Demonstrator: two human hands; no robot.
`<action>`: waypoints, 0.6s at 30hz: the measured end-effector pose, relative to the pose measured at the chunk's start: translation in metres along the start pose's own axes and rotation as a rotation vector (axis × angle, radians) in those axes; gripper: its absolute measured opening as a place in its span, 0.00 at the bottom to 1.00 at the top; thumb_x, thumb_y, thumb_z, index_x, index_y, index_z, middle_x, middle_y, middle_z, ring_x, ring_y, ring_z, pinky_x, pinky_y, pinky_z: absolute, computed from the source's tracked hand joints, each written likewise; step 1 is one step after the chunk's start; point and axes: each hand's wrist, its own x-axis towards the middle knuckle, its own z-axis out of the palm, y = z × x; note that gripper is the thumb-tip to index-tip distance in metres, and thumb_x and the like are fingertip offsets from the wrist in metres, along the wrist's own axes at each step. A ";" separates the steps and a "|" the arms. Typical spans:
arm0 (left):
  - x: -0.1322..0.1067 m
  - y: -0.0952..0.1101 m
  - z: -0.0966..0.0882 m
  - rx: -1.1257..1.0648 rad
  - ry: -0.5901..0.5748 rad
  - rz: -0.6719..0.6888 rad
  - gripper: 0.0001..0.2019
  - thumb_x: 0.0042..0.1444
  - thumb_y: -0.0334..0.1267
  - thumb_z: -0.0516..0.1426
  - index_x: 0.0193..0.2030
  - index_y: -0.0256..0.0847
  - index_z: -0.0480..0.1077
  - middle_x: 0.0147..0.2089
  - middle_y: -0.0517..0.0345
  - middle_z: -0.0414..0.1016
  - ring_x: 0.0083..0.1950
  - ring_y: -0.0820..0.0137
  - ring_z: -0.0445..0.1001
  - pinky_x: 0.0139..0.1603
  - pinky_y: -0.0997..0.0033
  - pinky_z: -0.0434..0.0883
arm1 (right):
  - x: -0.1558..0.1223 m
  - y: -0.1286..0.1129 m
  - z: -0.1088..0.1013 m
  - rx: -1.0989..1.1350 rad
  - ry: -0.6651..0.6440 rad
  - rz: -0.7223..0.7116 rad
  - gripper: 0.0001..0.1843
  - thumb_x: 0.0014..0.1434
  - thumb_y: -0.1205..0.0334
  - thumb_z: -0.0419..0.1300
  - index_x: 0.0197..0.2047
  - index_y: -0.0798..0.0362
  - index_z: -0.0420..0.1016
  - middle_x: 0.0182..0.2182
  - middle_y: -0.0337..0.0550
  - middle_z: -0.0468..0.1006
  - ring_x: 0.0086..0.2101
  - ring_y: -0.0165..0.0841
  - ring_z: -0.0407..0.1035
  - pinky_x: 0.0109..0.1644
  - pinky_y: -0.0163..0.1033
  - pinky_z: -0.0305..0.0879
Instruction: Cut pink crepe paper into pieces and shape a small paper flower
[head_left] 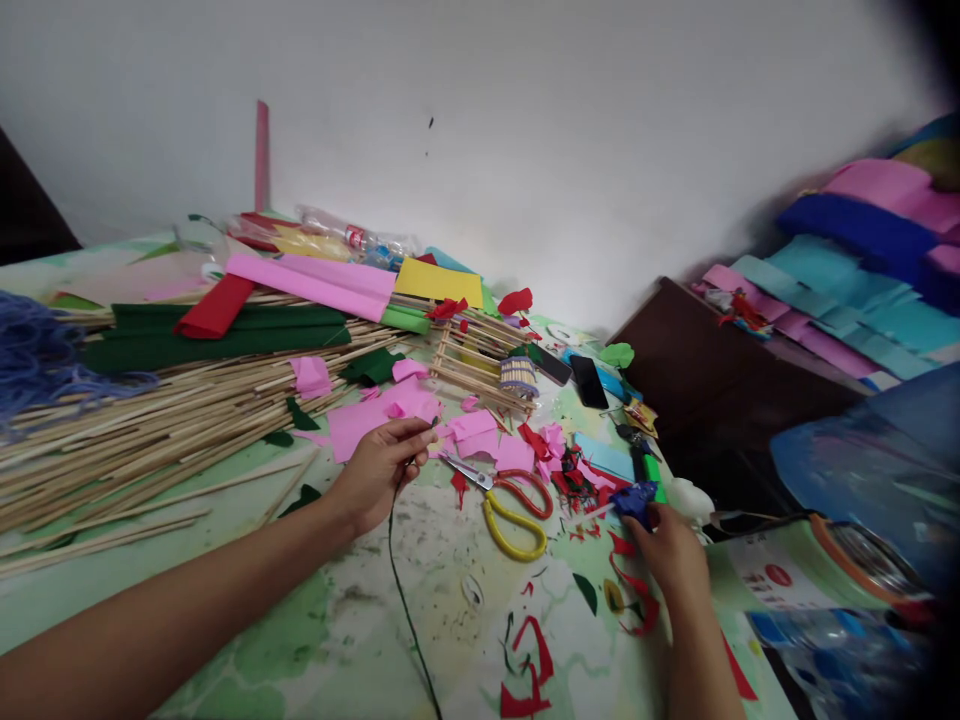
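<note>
My left hand (384, 465) pinches the upper end of a thin dark green stem (405, 600), which hangs down toward the table's near edge. At the right, my right hand (671, 550) has its fingers closed on a crumpled dark blue piece (634, 499); its exact kind is unclear. Between the hands lie scissors (491, 487) with one red and one yellow handle, blades pointing to my left hand. Pink paper pieces (476, 432) and red scraps (574, 485) are scattered just beyond the scissors.
Many thin wooden sticks (187, 430) cover the left side, with blue-purple string (34, 350) beside them. A small stick frame (480, 355) and a phone (589, 382) lie farther back. A green cylindrical container (780, 570) is at the right edge. A wall rises behind.
</note>
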 end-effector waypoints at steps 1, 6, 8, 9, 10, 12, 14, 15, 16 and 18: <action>0.000 0.001 0.000 0.001 0.008 0.001 0.11 0.41 0.33 0.66 0.32 0.36 0.70 0.19 0.65 0.65 0.17 0.84 0.59 0.15 0.88 0.55 | 0.000 0.000 0.000 0.001 0.029 -0.001 0.18 0.54 0.49 0.53 0.39 0.55 0.70 0.33 0.48 0.74 0.34 0.40 0.68 0.33 0.38 0.59; -0.002 0.002 0.001 0.016 0.023 0.011 0.11 0.40 0.33 0.66 0.32 0.35 0.70 0.19 0.65 0.64 0.17 0.85 0.58 0.15 0.88 0.55 | 0.007 0.002 0.002 -0.030 0.108 -0.015 0.18 0.55 0.53 0.53 0.42 0.58 0.70 0.36 0.52 0.74 0.38 0.42 0.68 0.37 0.40 0.60; -0.002 0.000 0.001 0.025 0.013 0.021 0.12 0.40 0.33 0.66 0.31 0.35 0.70 0.19 0.65 0.65 0.17 0.84 0.58 0.15 0.88 0.55 | 0.011 0.001 0.003 -0.039 0.103 -0.030 0.19 0.56 0.54 0.53 0.45 0.60 0.69 0.38 0.54 0.74 0.40 0.43 0.68 0.39 0.40 0.60; -0.002 -0.001 0.001 0.031 0.007 0.029 0.12 0.39 0.34 0.66 0.31 0.35 0.70 0.19 0.65 0.65 0.17 0.84 0.58 0.15 0.87 0.55 | 0.012 -0.001 0.003 -0.039 0.089 -0.046 0.19 0.57 0.55 0.53 0.46 0.60 0.69 0.39 0.54 0.74 0.41 0.43 0.68 0.40 0.40 0.61; -0.002 -0.002 0.001 0.039 0.000 0.038 0.12 0.39 0.34 0.66 0.31 0.35 0.71 0.19 0.65 0.65 0.17 0.84 0.59 0.15 0.87 0.55 | 0.013 -0.003 0.004 -0.036 0.070 -0.068 0.19 0.57 0.55 0.53 0.46 0.60 0.69 0.40 0.54 0.74 0.41 0.42 0.69 0.40 0.40 0.61; -0.002 -0.003 0.001 0.068 -0.010 0.059 0.12 0.38 0.35 0.67 0.30 0.35 0.72 0.19 0.65 0.65 0.18 0.83 0.59 0.16 0.85 0.56 | 0.014 -0.007 0.005 -0.028 0.035 -0.111 0.19 0.58 0.55 0.53 0.48 0.59 0.69 0.40 0.53 0.74 0.41 0.41 0.69 0.41 0.38 0.61; -0.002 -0.003 0.002 0.103 -0.012 0.086 0.12 0.38 0.36 0.67 0.30 0.34 0.73 0.18 0.64 0.65 0.18 0.82 0.60 0.16 0.84 0.56 | 0.014 -0.010 0.005 -0.025 0.025 -0.133 0.19 0.58 0.55 0.53 0.48 0.59 0.69 0.40 0.53 0.75 0.41 0.40 0.69 0.41 0.38 0.61; -0.002 -0.003 0.002 0.116 -0.012 0.104 0.12 0.37 0.36 0.67 0.29 0.34 0.73 0.18 0.64 0.65 0.18 0.82 0.60 0.16 0.83 0.57 | 0.014 -0.011 0.004 -0.027 0.029 -0.134 0.19 0.58 0.55 0.53 0.48 0.59 0.69 0.41 0.53 0.74 0.41 0.40 0.69 0.42 0.38 0.61; -0.002 -0.003 0.002 0.126 -0.011 0.123 0.12 0.37 0.36 0.67 0.29 0.34 0.74 0.18 0.64 0.65 0.18 0.81 0.60 0.17 0.82 0.57 | 0.014 -0.011 0.002 -0.030 0.032 -0.134 0.19 0.57 0.55 0.53 0.47 0.60 0.69 0.41 0.53 0.74 0.41 0.40 0.69 0.43 0.38 0.61; -0.002 -0.002 0.002 0.138 -0.010 0.163 0.12 0.37 0.37 0.68 0.29 0.34 0.74 0.18 0.64 0.66 0.18 0.81 0.60 0.18 0.82 0.58 | 0.014 -0.013 -0.006 -0.048 0.050 -0.143 0.19 0.56 0.55 0.54 0.46 0.60 0.70 0.41 0.55 0.74 0.42 0.42 0.67 0.44 0.40 0.60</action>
